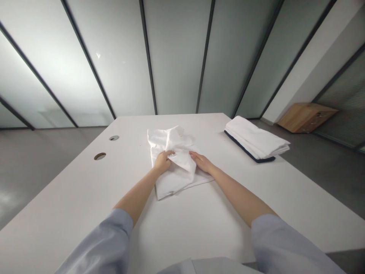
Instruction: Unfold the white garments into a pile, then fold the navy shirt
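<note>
A crumpled white cloth (173,179) lies in the middle of the white table, partly bunched up with loose folds. My left hand (163,161) is closed on the cloth near its middle, fingers wrapped into a raised fold. On the cloth's right side rests my right hand (202,161), its fingers stretched out against the fabric. The two hands are a short way apart, with a fold of the cloth between them.
A stack of folded white cloths (256,137) with a dark layer beneath sits at the table's right edge. The white table (119,171) has two round holes at its left. A wooden cabinet (306,117) stands beyond on the right, and frosted glass panels (176,57) rise behind.
</note>
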`<state>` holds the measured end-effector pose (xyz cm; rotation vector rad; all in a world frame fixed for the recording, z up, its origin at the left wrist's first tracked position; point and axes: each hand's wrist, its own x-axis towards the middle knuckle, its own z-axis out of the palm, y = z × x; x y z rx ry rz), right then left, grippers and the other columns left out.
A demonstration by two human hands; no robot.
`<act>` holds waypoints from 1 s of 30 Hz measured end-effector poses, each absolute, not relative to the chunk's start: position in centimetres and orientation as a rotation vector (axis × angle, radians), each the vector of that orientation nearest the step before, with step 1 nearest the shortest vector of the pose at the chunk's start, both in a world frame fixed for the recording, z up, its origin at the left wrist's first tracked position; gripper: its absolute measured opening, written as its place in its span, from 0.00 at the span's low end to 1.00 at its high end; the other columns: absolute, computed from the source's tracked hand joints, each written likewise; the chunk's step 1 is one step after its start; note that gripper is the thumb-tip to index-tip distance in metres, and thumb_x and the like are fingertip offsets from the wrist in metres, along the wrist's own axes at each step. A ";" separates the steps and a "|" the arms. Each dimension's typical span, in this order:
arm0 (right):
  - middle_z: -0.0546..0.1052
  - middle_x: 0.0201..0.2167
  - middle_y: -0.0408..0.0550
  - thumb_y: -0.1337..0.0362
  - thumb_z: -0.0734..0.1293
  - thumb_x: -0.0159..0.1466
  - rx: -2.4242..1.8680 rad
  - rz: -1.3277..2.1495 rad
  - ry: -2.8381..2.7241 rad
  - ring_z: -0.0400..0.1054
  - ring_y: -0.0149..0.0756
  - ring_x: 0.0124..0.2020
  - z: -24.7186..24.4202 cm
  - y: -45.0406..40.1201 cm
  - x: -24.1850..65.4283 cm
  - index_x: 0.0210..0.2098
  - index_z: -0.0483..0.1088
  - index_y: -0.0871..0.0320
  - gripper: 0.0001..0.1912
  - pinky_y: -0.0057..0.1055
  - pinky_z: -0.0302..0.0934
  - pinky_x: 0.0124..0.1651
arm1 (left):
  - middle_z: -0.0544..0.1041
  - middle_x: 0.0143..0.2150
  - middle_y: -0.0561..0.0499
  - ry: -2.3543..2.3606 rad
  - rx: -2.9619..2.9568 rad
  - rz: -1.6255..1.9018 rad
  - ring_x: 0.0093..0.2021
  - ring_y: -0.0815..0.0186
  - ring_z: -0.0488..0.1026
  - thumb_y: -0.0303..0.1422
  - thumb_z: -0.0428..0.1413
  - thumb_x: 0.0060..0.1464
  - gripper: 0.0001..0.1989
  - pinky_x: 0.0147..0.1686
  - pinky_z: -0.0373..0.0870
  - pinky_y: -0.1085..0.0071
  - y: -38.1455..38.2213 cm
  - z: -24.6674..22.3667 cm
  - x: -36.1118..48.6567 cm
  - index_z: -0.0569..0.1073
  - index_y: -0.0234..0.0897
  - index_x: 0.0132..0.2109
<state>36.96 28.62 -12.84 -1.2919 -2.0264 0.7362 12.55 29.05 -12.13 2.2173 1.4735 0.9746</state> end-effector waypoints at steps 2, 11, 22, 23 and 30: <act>0.62 0.64 0.50 0.44 0.49 0.67 -1.412 0.714 -2.107 0.54 0.40 0.65 -13.0 29.0 37.0 0.63 0.60 0.55 0.33 0.40 0.46 0.66 | 0.80 0.40 0.48 1.500 1.991 1.241 0.42 0.57 0.75 0.25 0.48 0.44 0.20 0.45 0.70 0.64 29.6 -12.2 11.9 0.78 0.36 0.42; 0.64 0.61 0.59 0.50 0.50 0.69 -2.183 0.346 -1.997 0.52 0.48 0.64 -11.5 30.5 41.1 0.62 0.57 0.58 0.28 0.55 0.42 0.63 | 0.77 0.34 0.46 1.718 0.934 1.996 0.39 0.60 0.74 0.26 0.44 0.44 0.15 0.41 0.70 0.65 32.6 -12.7 6.8 0.74 0.30 0.35; 0.60 0.61 0.63 0.43 0.53 0.64 -2.297 0.226 -1.698 0.51 0.58 0.62 -12.1 30.5 42.7 0.62 0.58 0.56 0.34 0.68 0.37 0.59 | 0.61 0.65 0.41 2.013 1.164 2.031 0.67 0.58 0.53 0.42 0.43 0.61 0.25 0.64 0.52 0.60 32.6 -12.4 5.7 0.59 0.37 0.62; 0.59 0.61 0.63 0.41 0.53 0.64 -2.294 0.216 -1.714 0.51 0.60 0.62 -12.2 30.5 42.7 0.61 0.59 0.56 0.35 0.69 0.37 0.58 | 0.60 0.66 0.41 2.024 1.423 1.918 0.68 0.57 0.52 0.44 0.46 0.60 0.27 0.65 0.50 0.59 32.2 -12.3 6.1 0.60 0.36 0.62; 0.58 0.62 0.62 0.41 0.59 0.61 -2.243 0.163 -1.826 0.50 0.61 0.62 -13.1 30.7 43.2 0.57 0.65 0.55 0.33 0.68 0.39 0.58 | 0.61 0.65 0.37 1.731 2.384 0.452 0.65 0.46 0.55 0.56 0.57 0.45 0.39 0.63 0.47 0.49 29.9 -12.5 10.4 0.65 0.38 0.59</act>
